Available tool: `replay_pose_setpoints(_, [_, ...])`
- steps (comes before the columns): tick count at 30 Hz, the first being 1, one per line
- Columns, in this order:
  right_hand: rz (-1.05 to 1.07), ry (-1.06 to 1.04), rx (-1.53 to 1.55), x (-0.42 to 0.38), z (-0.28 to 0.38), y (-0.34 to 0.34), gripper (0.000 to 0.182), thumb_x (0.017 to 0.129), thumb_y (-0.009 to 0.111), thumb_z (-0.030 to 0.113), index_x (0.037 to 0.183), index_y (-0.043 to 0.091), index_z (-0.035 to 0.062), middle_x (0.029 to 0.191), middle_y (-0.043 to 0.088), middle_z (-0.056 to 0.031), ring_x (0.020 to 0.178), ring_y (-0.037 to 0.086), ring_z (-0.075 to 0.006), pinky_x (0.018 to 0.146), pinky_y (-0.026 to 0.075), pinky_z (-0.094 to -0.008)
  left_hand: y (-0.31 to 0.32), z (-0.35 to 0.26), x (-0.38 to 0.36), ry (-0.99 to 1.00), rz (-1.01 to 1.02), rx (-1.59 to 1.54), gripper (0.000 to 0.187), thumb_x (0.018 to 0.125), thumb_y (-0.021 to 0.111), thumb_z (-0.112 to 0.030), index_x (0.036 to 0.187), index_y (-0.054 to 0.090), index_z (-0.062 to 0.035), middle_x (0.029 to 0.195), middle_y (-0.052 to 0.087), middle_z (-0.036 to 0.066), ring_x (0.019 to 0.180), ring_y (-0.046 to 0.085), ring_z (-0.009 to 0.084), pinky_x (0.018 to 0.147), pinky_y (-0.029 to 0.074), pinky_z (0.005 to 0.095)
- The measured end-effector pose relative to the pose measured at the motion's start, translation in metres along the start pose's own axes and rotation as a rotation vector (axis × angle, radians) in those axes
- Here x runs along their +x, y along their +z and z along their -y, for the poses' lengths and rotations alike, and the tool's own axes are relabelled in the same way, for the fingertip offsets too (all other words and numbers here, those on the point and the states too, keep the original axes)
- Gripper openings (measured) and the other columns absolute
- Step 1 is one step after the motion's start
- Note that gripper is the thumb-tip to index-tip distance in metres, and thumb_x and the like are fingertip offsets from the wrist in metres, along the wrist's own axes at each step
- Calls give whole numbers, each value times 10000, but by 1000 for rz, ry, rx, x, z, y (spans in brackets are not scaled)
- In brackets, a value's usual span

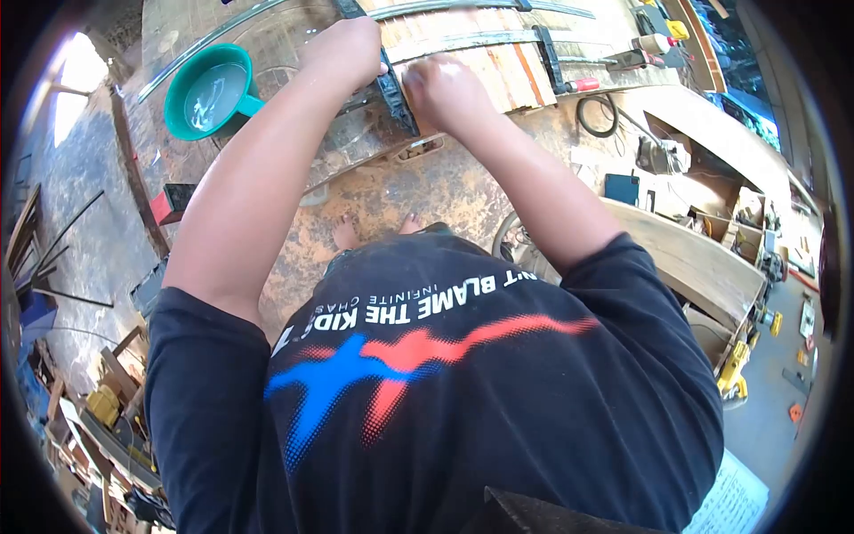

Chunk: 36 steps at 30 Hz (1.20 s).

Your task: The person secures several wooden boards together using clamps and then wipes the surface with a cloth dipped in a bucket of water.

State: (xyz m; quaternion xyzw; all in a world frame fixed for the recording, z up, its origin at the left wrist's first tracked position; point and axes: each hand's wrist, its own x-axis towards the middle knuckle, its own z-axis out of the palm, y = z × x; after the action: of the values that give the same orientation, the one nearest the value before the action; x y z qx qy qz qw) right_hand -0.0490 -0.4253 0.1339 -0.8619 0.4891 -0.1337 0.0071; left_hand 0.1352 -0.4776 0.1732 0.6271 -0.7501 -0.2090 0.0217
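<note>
At the top centre, my left hand is closed beside the dark clamp bar; what its fingers hold is hidden. My right hand is closed too, just right of that bar, over the near left part of a striped wooden panel. Something small and greyish shows at its fingers, too blurred to name. Metal bar clamps lie across the panel. A green pitcher with cloudy liquid stands on the workbench, left of my left hand.
A red-handled tool lies at the panel's right end. The wooden workbench ends just before my body. A red and black box is below left. Shelving with tools stands at the right.
</note>
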Motion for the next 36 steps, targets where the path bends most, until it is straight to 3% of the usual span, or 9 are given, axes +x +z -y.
replay_pose_setpoints(9, [21, 208, 68, -58, 32, -23, 171, 886, 616, 157, 768, 679, 50, 789, 675, -146, 811, 669, -339, 763, 561, -429, -7, 3, 9, 123, 15, 81, 355, 803, 836, -312, 1065, 701, -114, 1090, 736, 125, 1061, 698, 321, 877, 554, 443])
replay_pose_setpoints(12, [20, 79, -70, -10, 21, -14, 178, 917, 612, 182, 821, 688, 53, 811, 676, -143, 830, 668, -345, 781, 556, -432, -3, 5, 9, 154, 35, 87, 358, 805, 834, -307, 1069, 699, -107, 1098, 734, 131, 1064, 697, 321, 875, 555, 440])
replay_pose_setpoints(15, [-176, 153, -56, 10, 17, 9, 156, 913, 617, 186, 855, 688, 61, 832, 679, -138, 841, 668, -336, 790, 553, -431, -11, 3, 11, 156, 33, 101, 362, 804, 835, -304, 1072, 698, -104, 1111, 732, 132, 1070, 696, 318, 877, 555, 442])
replay_pose_setpoints(20, [63, 210, 50, -74, 39, -33, 146, 930, 615, 191, 933, 719, 90, 879, 697, -142, 885, 680, -336, 835, 557, -427, -12, 2, 7, 157, 50, 99, 350, 813, 830, -297, 1065, 697, -93, 1125, 731, 126, 1079, 696, 309, 876, 557, 454])
replay_pose_setpoints(23, [282, 286, 85, -92, 7, -41, 179, 949, 614, 210, 1002, 742, 97, 951, 715, -150, 941, 689, -339, 868, 557, -424, -6, 1, 5, 168, 51, 121, 347, 822, 824, -289, 1073, 692, -89, 1127, 731, 125, 1079, 696, 308, 876, 559, 459])
replay_pose_setpoints(26, [7, 393, 9, -42, -12, -56, 229, 974, 598, 243, 1069, 742, 92, 1042, 716, -158, 1012, 684, -338, 897, 549, -443, -9, 2, 9, 160, 38, 135, 355, 827, 821, -290, 1086, 685, -89, 1128, 730, 127, 1081, 695, 310, 878, 559, 458])
replay_pose_setpoints(28, [-62, 393, -13, -20, -36, -23, 225, 965, 607, 234, 1072, 729, 78, 1051, 708, -167, 1024, 673, -341, 905, 542, -444, -10, -2, 7, 159, 45, 159, 363, 828, 820, -294, 1094, 682, -89, 1128, 729, 129, 1080, 695, 312, 878, 560, 455])
replay_pose_setpoints(30, [-242, 263, -131, -20, -51, 13, 225, 946, 630, 224, 1076, 703, 55, 1072, 696, -161, 1041, 653, -347, 910, 528, -443, -16, 0, 13, 169, 69, 129, 361, 828, 820, -292, 1090, 683, -86, 1134, 727, 131, 1085, 694, 314, 879, 560, 456])
replay_pose_setpoints(36, [-104, 243, 32, -78, -37, -20, 177, 935, 650, 228, 939, 710, 62, 940, 703, -150, 962, 669, -352, 876, 524, -467, -20, -1, 13, 152, 67, 140, 354, 838, 805, -298, 1089, 686, -80, 1141, 723, 137, 1102, 687, 318, 887, 556, 464])
